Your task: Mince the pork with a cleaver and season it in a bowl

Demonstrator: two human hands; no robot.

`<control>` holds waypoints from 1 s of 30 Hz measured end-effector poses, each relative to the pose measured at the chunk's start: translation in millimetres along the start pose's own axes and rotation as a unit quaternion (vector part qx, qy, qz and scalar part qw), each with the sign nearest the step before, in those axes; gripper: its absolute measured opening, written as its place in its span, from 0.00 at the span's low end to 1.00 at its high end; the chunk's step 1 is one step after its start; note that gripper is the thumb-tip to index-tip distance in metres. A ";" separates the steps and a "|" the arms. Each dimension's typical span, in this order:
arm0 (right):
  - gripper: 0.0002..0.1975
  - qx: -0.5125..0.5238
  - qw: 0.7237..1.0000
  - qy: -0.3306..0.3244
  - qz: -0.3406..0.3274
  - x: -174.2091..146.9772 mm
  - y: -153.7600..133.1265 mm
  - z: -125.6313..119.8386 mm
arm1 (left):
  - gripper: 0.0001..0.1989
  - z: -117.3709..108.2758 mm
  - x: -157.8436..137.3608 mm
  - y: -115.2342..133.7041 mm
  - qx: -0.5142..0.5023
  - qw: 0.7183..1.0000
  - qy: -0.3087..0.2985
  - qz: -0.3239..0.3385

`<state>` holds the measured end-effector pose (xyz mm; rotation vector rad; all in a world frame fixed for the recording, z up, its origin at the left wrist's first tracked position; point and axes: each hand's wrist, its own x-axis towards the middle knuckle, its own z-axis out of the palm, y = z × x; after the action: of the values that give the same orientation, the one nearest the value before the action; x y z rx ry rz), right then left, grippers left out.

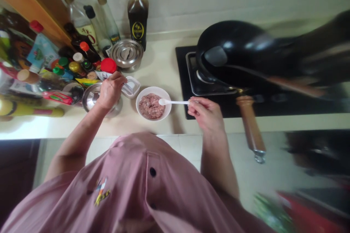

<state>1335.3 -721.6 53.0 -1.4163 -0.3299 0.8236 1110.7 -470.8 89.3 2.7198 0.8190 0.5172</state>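
Observation:
My right hand (205,113) pinches the handle of a small white spoon (176,102). The spoon's head is over the right part of a white bowl (168,110), which contains raw minced meat (151,106). To the left of the bowl is a small white container (135,94) with white contents. My left hand (111,89) has its fingers closed at this container's left edge, where a thin greyish, see-through piece shows; I cannot tell whether it is a lid. Under my left forearm stands a metal pot (91,96), partly hidden.
A black wok (232,32) with a wooden handle (250,123) sits on the stove (186,65), a spatula (216,56) in it. Behind my left hand stand a lidded steel pot (127,54), a dark sauce bottle (137,14), a red-capped jar (108,65) and several seasoning bottles.

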 end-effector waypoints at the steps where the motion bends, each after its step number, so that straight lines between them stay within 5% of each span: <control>1: 0.09 -0.002 1.000 0.001 0.002 -0.9 2.0 -1.2 | 0.12 0.1 -0.1 -0.3 -0.001 1.000 0.000 0.001; 22: 0.09 0.030 0.999 0.003 0.027 -2.1 8.3 -3.3 | 0.12 -0.8 -0.2 -0.2 0.003 1.000 0.002 0.005; 30: 0.11 0.024 0.999 0.037 -0.001 23.6 14.3 1.1 | 0.11 -1.2 0.9 1.4 0.003 1.000 0.001 -0.002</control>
<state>1346.4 -705.6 33.4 -1.3979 -0.2549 0.7707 1111.6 -471.3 91.0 2.7235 0.8277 0.5165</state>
